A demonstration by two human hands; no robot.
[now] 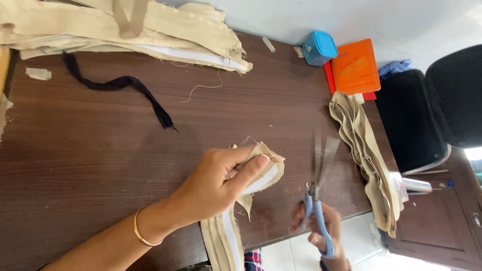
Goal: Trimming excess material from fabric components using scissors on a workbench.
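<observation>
Your left hand [221,183] pinches a tan strip [261,170] at the table's [100,160] near edge; your right hand [321,231] grips blue scissors [317,200] — blades blurred, just beside the strip; finished strips [369,160] stack to the right — a bigger pile [150,30] waits at the far edge

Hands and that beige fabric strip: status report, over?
Left hand pinching folded beige fabric strip on brown wooden table. Right hand gripping blue-handled scissors, blades open, blurred. Nothing between them.
</observation>
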